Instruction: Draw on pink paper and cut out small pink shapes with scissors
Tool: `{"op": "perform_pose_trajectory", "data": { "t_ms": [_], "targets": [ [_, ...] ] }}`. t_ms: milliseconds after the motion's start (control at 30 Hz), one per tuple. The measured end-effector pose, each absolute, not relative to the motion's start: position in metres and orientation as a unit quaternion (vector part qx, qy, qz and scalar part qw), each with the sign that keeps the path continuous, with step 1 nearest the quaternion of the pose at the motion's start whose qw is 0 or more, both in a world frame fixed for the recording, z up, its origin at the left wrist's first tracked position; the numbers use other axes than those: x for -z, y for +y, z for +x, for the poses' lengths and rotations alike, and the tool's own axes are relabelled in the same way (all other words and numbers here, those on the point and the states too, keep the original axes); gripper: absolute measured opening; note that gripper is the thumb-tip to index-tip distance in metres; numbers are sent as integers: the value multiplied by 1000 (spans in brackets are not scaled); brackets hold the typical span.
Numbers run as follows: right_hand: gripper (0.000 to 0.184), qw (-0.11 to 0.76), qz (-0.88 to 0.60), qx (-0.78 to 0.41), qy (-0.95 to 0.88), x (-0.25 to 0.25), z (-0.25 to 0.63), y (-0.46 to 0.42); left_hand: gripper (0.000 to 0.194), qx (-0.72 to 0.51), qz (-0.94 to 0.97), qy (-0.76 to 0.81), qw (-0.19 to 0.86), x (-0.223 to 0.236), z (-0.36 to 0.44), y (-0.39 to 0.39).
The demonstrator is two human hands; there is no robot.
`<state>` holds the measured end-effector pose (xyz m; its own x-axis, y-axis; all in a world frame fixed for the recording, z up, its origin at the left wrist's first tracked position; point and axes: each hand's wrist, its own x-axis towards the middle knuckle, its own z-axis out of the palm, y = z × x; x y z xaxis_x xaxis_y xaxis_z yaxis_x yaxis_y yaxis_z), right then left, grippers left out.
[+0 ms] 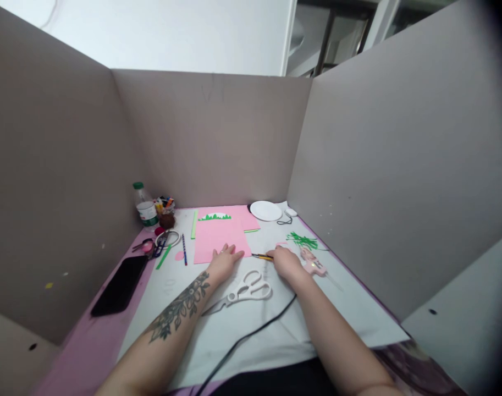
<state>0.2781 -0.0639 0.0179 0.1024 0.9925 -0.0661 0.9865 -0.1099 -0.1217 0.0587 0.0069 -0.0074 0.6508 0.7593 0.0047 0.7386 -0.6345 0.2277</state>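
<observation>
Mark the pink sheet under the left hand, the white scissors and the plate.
Pink sheet (221, 237), head view: bare middle.
White scissors (233, 297), head view: beside the pivot.
Plate (266, 210), head view: bare centre.

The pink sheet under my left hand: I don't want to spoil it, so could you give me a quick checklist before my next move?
1. Pink sheet steadied: ok, the left hand rests on its near right part.
2. Right hand gripping the thin yellow-and-black tool: cannot tell, the fingers hide its end.
3. White scissors off the sheet: ok, they lie nearer to you.
4. Black cable clear of your arms: not ok, it runs up to the right forearm and out of sight there.
5. Pink glue gun cool: cannot tell, heat doesn't show.
</observation>
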Motion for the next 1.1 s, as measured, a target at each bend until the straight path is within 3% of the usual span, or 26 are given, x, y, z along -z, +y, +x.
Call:
{"op": "perform_pose_trajectory", "data": {
  "t_ms": [200,400,1100],
  "targets": [
    [36,45,-730,-58,-680,-12,276,-63,61,-53,905,407,116,10,56,10],
    [36,74,-699,-75,-707,-11,268,-58,43,-103,923,350,121,14,59,8],
    [36,37,-691,-40,-721,-12,267,-61,46,-56,925,350,138,12,65,7]
  ]
}}
